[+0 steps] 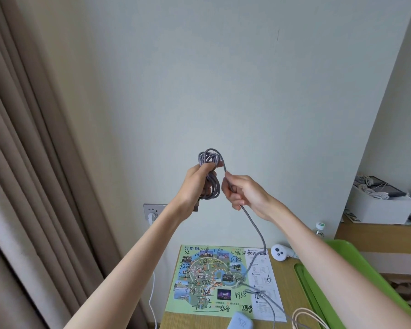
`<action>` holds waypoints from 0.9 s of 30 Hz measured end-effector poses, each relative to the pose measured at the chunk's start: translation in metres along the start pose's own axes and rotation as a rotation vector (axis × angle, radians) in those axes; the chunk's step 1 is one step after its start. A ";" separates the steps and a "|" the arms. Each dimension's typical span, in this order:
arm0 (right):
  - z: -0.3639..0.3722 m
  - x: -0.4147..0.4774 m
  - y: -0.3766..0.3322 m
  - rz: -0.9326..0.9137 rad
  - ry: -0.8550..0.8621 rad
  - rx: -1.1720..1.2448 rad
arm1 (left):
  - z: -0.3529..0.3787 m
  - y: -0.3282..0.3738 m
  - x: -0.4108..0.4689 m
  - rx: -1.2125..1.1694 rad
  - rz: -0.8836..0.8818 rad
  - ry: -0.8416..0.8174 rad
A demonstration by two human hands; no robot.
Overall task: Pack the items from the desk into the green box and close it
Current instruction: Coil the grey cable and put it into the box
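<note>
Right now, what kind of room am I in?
Probably a bedroom or hotel room: long curtains, a small wooden desk, and a wall socket beside it.

Map sheet as reference: left half bare, open from above. Grey cable hangs onto its right half and loops there, blocking that side. Right of map: narrow bare strip of desk, white controller at far corner, then green box wall. At map's near edge: blue item, cream cable. Left of map: desk edge, curtain. Behind: wall.
</note>
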State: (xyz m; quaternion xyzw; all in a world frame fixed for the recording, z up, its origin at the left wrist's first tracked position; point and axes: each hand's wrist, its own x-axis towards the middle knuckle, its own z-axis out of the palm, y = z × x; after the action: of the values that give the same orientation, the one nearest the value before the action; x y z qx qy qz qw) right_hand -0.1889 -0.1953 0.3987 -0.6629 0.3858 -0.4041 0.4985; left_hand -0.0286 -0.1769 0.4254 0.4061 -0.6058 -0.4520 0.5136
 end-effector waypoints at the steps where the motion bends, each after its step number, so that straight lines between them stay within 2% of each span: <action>1: 0.002 0.001 0.000 0.016 -0.025 -0.006 | 0.001 -0.001 0.000 -0.002 -0.006 -0.015; 5: 0.003 0.001 -0.002 0.072 -0.088 -0.039 | 0.000 -0.002 0.001 0.013 -0.026 -0.070; 10: 0.001 -0.002 0.000 0.096 -0.105 -0.113 | -0.003 -0.004 0.005 -0.008 -0.065 0.026; 12: -0.003 -0.005 0.003 0.108 -0.084 -0.111 | -0.008 -0.003 0.008 -0.158 -0.091 0.039; 15: -0.011 -0.009 0.005 0.106 -0.049 -0.133 | -0.017 0.001 0.011 -0.547 -0.124 0.025; 18: -0.023 -0.013 0.006 0.084 0.006 -0.155 | -0.027 0.002 0.014 -0.670 -0.158 0.121; 20: -0.031 -0.015 0.005 0.062 0.045 -0.116 | -0.035 0.000 0.015 -0.608 -0.189 0.195; 24: -0.042 -0.015 0.000 -0.004 0.091 0.037 | -0.045 -0.008 0.014 -0.216 -0.184 0.258; 27: -0.042 -0.014 -0.006 -0.059 0.079 0.089 | -0.045 -0.015 0.014 -0.014 -0.141 0.209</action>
State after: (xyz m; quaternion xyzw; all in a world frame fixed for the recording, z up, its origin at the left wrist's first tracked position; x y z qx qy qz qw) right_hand -0.2325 -0.1962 0.4097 -0.6347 0.3672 -0.4611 0.4998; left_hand 0.0147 -0.1999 0.4176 0.4890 -0.5156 -0.4466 0.5437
